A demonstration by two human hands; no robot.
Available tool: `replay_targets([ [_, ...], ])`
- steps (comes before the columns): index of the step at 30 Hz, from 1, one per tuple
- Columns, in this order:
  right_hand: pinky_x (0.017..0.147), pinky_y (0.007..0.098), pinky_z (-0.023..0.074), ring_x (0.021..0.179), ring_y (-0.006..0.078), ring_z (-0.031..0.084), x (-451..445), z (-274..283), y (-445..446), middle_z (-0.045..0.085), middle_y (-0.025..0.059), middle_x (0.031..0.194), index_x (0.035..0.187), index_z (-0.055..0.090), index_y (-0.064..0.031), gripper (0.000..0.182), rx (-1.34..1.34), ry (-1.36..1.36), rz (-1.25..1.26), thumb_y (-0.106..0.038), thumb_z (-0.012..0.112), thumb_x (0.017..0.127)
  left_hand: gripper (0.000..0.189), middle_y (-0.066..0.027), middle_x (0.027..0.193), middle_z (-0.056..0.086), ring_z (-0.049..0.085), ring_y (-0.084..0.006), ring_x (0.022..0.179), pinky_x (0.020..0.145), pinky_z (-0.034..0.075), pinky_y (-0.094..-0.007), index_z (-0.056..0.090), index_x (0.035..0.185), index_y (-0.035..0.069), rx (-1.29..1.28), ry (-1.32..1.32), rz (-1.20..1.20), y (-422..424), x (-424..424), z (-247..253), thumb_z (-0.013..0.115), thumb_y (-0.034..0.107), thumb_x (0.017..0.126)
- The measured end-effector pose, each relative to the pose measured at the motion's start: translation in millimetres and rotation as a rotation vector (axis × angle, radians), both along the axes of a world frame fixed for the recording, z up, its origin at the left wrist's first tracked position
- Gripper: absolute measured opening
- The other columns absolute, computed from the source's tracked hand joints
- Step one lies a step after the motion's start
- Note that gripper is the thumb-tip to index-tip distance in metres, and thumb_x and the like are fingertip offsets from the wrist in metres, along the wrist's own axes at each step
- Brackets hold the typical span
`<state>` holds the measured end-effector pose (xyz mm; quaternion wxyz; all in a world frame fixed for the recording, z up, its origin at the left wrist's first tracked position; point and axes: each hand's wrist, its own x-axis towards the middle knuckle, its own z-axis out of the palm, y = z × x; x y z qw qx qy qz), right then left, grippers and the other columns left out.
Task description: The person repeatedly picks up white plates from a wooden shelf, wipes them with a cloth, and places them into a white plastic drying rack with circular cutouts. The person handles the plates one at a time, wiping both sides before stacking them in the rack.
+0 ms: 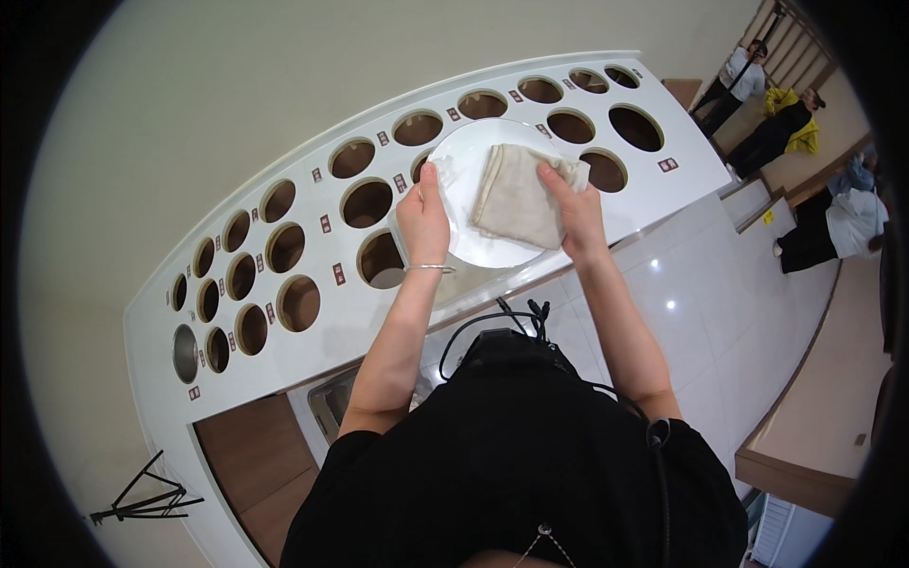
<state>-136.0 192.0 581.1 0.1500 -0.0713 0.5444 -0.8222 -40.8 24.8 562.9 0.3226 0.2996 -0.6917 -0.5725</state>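
A round white plate (pixel 465 245) is held up over the counter, its flat face towards me. My left hand (pixel 424 216) grips the plate's left rim, thumb pointing away from me along the edge; a thin bangle circles that wrist. Folded beige cloth (pixel 522 199) covers the right part of the plate's face. My right hand (pixel 582 213) holds the cloth against the plate, its thumb on top near the cloth's far right corner. The fingers behind the plate are hidden. Something clear, perhaps plastic or water, shows by the left thumb.
Below the plate is a white counter (pixel 426 312) with rows of round cut-outs (pixel 366 202) and small labels bearing writing. A metal container (pixel 185 353) sits in one cut-out. A black folding stand (pixel 153 497) is at lower left. Several people (pixel 777 131) stand at far right on the tiled floor.
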Motion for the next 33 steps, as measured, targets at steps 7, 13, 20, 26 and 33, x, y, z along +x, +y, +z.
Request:
replay_targets([
  [7, 0.072, 0.026, 0.05, 0.081, 0.0122, 0.062, -26.4, 39.5, 19.5, 0.066, 0.0056, 0.092, 0.1, 0.065, 0.0004, 0.03, 0.271, 0.219, 0.282, -0.019, 0.074, 0.079, 0.055, -0.0013, 0.091, 0.063, 0.054, -0.0081, 0.083, 0.077, 0.044, -0.0224, 0.062, 0.108, -0.003, 0.286, 0.185, -0.404, -7.1, 11.0, 19.1, 0.044, 0.047, 0.096],
  [13, 0.075, 0.027, 0.0485, 0.079, 0.0108, 0.061, -41.8, 93.5, 2.8, 0.068, 0.0046, 0.087, 0.098, 0.067, -0.0023, 0.029, 0.727, 0.684, 0.709, -0.025, 0.071, 0.081, 0.052, -0.0062, 0.068, 0.06, 0.052, -0.0153, 0.07, 0.074, 0.043, -0.0286, 0.066, 0.08, 0.0, -0.25, -0.11, -0.658, -24.7, -9.8, 28.5, 0.046, 0.046, 0.095],
  [20, 0.073, 0.0259, 0.0497, 0.08, 0.0116, 0.062, -46.5, 83.2, 1.3, 0.067, 0.0052, 0.09, 0.098, 0.066, -0.0004, 0.031, 0.605, 0.505, 0.599, -0.024, 0.074, 0.079, 0.057, -0.0125, 0.052, 0.045, 0.039, -0.0237, 0.052, 0.068, 0.039, -0.0374, 0.056, 0.062, -0.001, -0.417, 0.125, -0.329, -13.0, -10.3, 20.5, 0.049, 0.044, 0.094],
  [26, 0.072, 0.0268, 0.0512, 0.081, 0.0124, 0.063, -31.1, 58.6, 11.1, 0.067, 0.0067, 0.093, 0.1, 0.066, 0.0011, 0.035, 0.393, 0.263, 0.318, -0.022, 0.077, 0.076, 0.06, -0.009, 0.048, 0.037, 0.03, -0.0164, 0.048, 0.056, 0.036, -0.0337, 0.046, 0.057, -0.004, -0.27, 0.082, -0.178, -10.2, -7.6, 16.9, 0.051, 0.044, 0.094],
  [33, 0.076, 0.0269, 0.0499, 0.085, 0.013, 0.062, 0.3, 14.1, 6.0, 0.066, 0.0067, 0.097, 0.105, 0.063, 0.0016, 0.032, -0.1, 0.021, 0.062, -0.016, 0.074, 0.08, 0.062, -0.0043, 0.053, 0.049, 0.04, -0.0107, 0.055, 0.054, 0.038, -0.0316, 0.058, 0.067, -0.007, 0.013, 0.145, 0.076, 17.1, -6.4, 4.8, 0.047, 0.048, 0.095],
])
